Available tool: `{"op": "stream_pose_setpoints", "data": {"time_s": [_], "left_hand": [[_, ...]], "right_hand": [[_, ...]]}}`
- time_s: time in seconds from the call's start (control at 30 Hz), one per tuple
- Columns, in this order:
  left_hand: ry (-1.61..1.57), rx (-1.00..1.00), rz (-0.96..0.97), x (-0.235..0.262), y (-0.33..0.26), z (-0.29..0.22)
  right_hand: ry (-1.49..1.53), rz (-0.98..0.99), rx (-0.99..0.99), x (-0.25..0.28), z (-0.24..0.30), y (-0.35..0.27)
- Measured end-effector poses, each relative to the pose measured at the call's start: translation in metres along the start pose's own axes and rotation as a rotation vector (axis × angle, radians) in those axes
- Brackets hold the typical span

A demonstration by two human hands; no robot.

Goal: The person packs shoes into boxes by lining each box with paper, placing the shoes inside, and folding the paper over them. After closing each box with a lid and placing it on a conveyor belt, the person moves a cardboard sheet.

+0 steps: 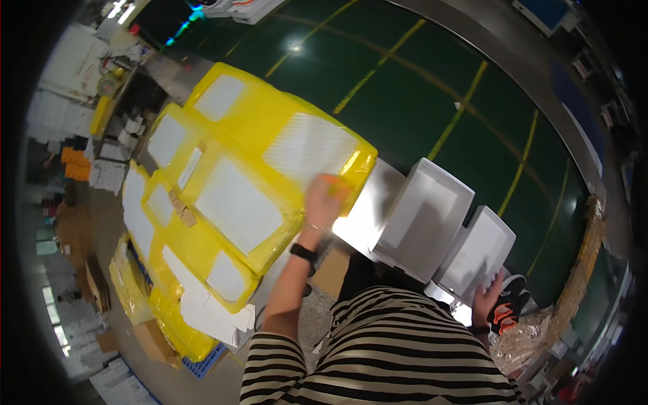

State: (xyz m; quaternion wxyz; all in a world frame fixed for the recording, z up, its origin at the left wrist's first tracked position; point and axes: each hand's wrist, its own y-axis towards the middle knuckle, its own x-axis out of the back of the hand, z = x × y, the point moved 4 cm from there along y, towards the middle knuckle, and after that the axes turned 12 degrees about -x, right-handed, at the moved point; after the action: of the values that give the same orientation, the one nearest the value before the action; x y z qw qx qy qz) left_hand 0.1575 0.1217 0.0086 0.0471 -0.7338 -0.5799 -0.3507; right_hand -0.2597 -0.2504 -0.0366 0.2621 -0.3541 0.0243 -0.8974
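My left hand [323, 201] is over the near right corner of a large yellow-wrapped stack [256, 135]. Motion smears its fingers, and an orange patch shows at them that I cannot make out. On the work surface in front of me lies an open white box [420, 219]. Beside it, on the right, sits a shallower white tray-like box part [482, 244]. My right hand [484, 302] is at the near right edge of that part, its fingers apart. A black and orange shoe [511, 305] lies right beside this hand; whether they touch is unclear.
Clear crumpled plastic wrap [523, 343] lies to the right of the shoe. Beyond the boxes stretches a green surface [398, 88] with yellow lines. Loose white sheets [209, 314] hang at the stack's near end. A brown carton [154, 343] stands on the floor at left.
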Motion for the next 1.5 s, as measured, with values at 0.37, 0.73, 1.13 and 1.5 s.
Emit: {"op": "stream_pose_setpoints", "data": {"time_s": [0.37, 0.73, 1.13, 1.5], "left_hand": [[-0.180, 0.232, 0.057, 0.037, 0.025, 0.104], [-0.522, -0.042, 0.818, -0.026, -0.017, -0.137], [0.634, -0.150, 0.157, -0.010, -0.011, 0.137], [0.222, 0.010, 0.169, -0.017, 0.000, 0.061]], "right_hand": [[-0.209, 0.425, 0.480, -0.104, 0.182, -0.030], [0.742, 0.816, -0.528, -0.107, 0.195, -0.025], [0.803, 0.377, -0.445, 0.008, 0.064, 0.049], [-0.311, -0.554, 0.206, 0.053, 0.061, 0.076]]}}
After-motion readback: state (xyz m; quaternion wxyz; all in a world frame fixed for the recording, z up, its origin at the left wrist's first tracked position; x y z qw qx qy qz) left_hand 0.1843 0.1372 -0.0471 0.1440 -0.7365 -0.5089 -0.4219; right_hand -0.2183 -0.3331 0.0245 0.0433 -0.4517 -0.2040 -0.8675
